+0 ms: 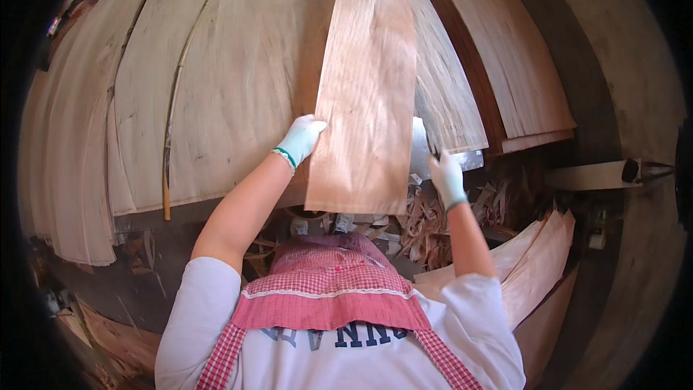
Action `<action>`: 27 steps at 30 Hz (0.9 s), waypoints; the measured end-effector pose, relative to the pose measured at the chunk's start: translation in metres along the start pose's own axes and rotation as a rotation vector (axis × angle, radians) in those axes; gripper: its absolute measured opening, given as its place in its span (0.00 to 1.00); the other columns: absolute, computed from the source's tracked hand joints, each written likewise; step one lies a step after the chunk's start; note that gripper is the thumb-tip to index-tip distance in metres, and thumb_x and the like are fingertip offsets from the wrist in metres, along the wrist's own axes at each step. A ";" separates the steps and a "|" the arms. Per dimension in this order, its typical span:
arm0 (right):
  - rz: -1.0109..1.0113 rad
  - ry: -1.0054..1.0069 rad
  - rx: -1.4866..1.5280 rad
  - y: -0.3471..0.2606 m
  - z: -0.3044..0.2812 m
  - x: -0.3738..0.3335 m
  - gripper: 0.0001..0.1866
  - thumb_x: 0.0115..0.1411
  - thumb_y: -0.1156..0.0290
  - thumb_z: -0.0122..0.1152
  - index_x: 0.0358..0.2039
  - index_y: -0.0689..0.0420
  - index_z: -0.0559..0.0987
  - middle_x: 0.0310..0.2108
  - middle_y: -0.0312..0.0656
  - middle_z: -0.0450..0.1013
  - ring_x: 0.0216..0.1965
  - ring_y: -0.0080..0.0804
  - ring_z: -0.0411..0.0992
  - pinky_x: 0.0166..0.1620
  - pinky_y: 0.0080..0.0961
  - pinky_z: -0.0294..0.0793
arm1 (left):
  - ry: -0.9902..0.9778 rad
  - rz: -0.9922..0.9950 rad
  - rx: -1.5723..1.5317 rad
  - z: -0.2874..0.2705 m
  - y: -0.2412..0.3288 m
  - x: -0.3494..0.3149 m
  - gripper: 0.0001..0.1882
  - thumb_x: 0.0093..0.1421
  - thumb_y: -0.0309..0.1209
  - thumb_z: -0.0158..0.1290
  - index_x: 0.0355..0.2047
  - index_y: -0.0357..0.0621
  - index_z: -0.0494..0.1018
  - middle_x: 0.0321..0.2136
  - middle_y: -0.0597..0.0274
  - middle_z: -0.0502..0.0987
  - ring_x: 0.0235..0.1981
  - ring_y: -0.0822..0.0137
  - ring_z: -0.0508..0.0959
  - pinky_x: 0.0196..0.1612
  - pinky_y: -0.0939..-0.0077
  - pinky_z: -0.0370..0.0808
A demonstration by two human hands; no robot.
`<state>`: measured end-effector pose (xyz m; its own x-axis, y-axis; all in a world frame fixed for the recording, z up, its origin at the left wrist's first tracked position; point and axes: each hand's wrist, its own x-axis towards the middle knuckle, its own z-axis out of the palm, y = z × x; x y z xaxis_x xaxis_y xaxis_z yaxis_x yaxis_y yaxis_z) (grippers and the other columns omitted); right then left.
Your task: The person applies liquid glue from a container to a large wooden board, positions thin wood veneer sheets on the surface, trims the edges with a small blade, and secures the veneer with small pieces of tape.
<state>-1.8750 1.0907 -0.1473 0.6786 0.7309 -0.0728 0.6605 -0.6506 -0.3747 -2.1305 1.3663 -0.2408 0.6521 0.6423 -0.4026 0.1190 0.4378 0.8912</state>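
Note:
A long strip of reddish wood veneer [364, 101] runs away from me, its near end standing out past the table's front edge. My left hand [302, 137], in a white glove with a green cuff, is closed on the strip's left edge. Right of the strip, my right hand [447, 177], gloved alike, is closed near a metal plate [420, 148]. A small dark piece shows at its fingertips, too little to name. Beneath and beyond that hand lies a paler veneer sheet [451, 94] with dark grain.
Wide veneer sheets [245, 87] cover the table's left, with a thin stick [169, 152] lying across them. Another veneer stack [520, 65] is at the far right. Veneer scraps [426, 224] and loose sheets [538, 260] lie below the front edge. A pale bar [588, 175] juts in from the right.

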 end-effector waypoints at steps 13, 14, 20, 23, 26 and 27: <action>0.367 -0.100 1.012 0.004 0.070 -0.124 0.12 0.60 0.71 0.60 0.39 0.66 0.75 0.33 0.38 0.75 0.32 0.20 0.69 0.37 0.21 0.71 | 0.123 -0.041 -0.118 0.021 0.012 -0.066 0.14 0.61 0.25 0.49 0.46 0.29 0.71 0.39 0.53 0.78 0.37 0.64 0.78 0.42 0.70 0.76; 0.404 -0.125 0.971 0.000 0.056 -0.125 0.09 0.60 0.72 0.60 0.38 0.65 0.75 0.31 0.37 0.74 0.32 0.20 0.68 0.37 0.21 0.70 | 0.165 -0.032 -0.113 0.023 0.005 -0.080 0.14 0.61 0.25 0.49 0.46 0.29 0.71 0.40 0.54 0.78 0.38 0.65 0.78 0.43 0.71 0.76; 0.241 0.093 0.728 0.020 0.032 -0.081 0.09 0.56 0.75 0.60 0.37 0.62 0.74 0.28 0.40 0.73 0.32 0.25 0.69 0.39 0.25 0.71 | 0.186 0.086 -0.107 0.048 -0.007 -0.049 0.15 0.62 0.26 0.50 0.47 0.29 0.70 0.42 0.54 0.77 0.42 0.65 0.76 0.47 0.70 0.73; 0.124 0.232 0.649 0.018 0.018 -0.013 0.09 0.53 0.76 0.60 0.35 0.62 0.74 0.28 0.43 0.75 0.31 0.33 0.73 0.38 0.29 0.72 | 0.188 0.230 -0.070 0.050 0.006 0.020 0.16 0.57 0.25 0.52 0.45 0.30 0.71 0.39 0.55 0.78 0.39 0.65 0.76 0.44 0.70 0.73; 0.232 0.211 0.595 0.053 0.035 0.048 0.13 0.54 0.68 0.61 0.36 0.63 0.76 0.29 0.51 0.77 0.33 0.45 0.75 0.39 0.35 0.73 | 0.341 0.229 0.508 0.036 0.018 0.092 0.12 0.52 0.32 0.57 0.32 0.35 0.74 0.27 0.51 0.78 0.28 0.57 0.77 0.34 0.63 0.73; 0.197 0.178 0.424 0.045 0.030 0.056 0.15 0.56 0.63 0.61 0.36 0.62 0.77 0.30 0.54 0.76 0.34 0.49 0.75 0.40 0.38 0.72 | 0.401 0.136 0.721 0.027 0.020 0.106 0.14 0.51 0.35 0.59 0.33 0.37 0.75 0.29 0.49 0.79 0.30 0.51 0.78 0.35 0.61 0.74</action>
<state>-1.8170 1.1083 -0.1956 0.8461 0.5319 -0.0348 0.3508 -0.6049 -0.7149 -2.0389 1.4267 -0.2600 0.3956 0.8954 -0.2042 0.5973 -0.0819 0.7979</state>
